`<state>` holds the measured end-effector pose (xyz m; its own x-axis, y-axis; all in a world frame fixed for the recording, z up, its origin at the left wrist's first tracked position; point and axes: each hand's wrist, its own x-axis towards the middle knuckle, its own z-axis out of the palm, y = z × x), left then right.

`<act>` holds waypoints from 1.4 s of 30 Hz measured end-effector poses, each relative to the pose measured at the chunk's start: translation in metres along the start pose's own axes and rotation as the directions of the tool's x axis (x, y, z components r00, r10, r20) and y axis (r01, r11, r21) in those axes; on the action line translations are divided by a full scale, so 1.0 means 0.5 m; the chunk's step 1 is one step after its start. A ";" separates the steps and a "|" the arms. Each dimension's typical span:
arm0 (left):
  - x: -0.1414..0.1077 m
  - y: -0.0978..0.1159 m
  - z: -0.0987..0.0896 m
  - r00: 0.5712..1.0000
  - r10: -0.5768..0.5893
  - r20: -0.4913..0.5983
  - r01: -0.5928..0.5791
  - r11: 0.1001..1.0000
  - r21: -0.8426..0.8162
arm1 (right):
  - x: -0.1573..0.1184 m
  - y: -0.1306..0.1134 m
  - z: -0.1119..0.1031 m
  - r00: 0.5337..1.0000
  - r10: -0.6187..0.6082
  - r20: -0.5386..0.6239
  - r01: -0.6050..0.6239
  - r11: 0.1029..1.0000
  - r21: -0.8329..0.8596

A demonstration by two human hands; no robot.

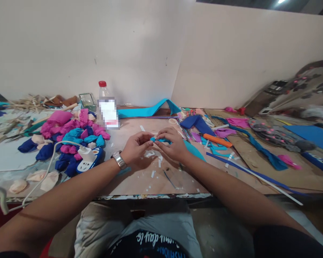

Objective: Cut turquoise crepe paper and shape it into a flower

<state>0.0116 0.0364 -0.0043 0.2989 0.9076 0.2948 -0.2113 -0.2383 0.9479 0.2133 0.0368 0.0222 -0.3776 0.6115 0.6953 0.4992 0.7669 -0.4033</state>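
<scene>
Over the middle of the table, a small gathered piece of turquoise fabric (153, 139) is pinched between my two hands. My left hand (137, 146), with a metal watch on its wrist, grips one end between thumb and fingers. My right hand (173, 145) closes on the other side, its fingertips almost meeting the left ones. Part of the fabric is covered by the right fingers. Under the right forearm, a flat turquoise fabric piece (193, 150) lies on the table. White scraps (150, 154) are scattered below the hands.
To the left are a heap of pink and blue fabric bundles (70, 123) and a power strip (90, 163) with its white cable. A red-capped bottle (102, 89) stands behind. Rightward lie an orange-handled tool (217, 140), fabric strips and a long white strip (269, 182).
</scene>
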 end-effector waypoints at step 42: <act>0.004 -0.007 -0.002 1.000 -0.018 0.018 0.018 1.000 -0.016 | -0.001 0.011 0.005 0.998 0.046 -0.035 -0.043 0.996 0.081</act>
<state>0.0118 0.0396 -0.0070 0.3196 0.9054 0.2797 -0.2208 -0.2159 0.9511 0.2145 0.0412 0.0181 -0.3266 0.6392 0.6962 0.4505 0.7528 -0.4799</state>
